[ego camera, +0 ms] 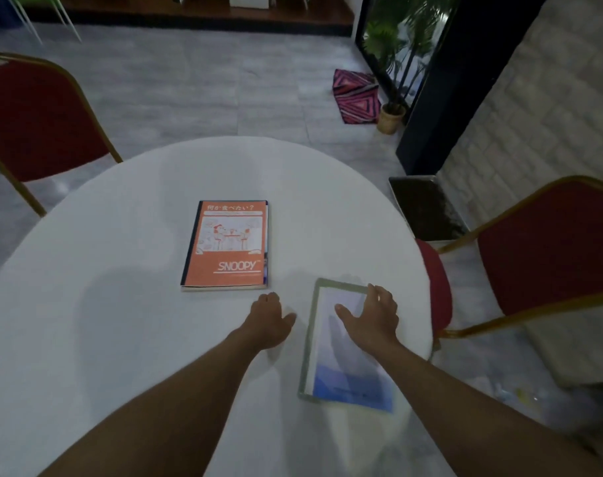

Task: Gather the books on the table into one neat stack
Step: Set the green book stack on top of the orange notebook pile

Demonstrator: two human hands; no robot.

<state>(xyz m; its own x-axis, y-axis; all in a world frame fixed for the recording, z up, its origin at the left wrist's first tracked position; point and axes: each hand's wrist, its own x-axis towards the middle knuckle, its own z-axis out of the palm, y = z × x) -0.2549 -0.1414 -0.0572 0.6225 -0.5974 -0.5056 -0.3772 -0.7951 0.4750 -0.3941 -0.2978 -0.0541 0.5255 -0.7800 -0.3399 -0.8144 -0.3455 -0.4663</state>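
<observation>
While both of my hands are low over the round white table (121, 218), only the right hand (372, 318) has contact. It lies spread and flat on the blue-and-white book (348, 366), fingers over the far right corner, nothing pinched. The left hand (269, 320) is loosely curled, holding nothing, on the tabletop between that book and the orange Snoopy book (226, 246).

The orange book rests mid-table on at least one other; a blue edge shows along its right side. The blue-and-white book lies apart from it, near the table's right rim.

Risks, as I judge them:
- A flat palm gives no real grip; a slide could skew the book.
- Drift toward the rim could tip it onto the red chair (534, 256).
- Landing it crooked could nudge the pile.
</observation>
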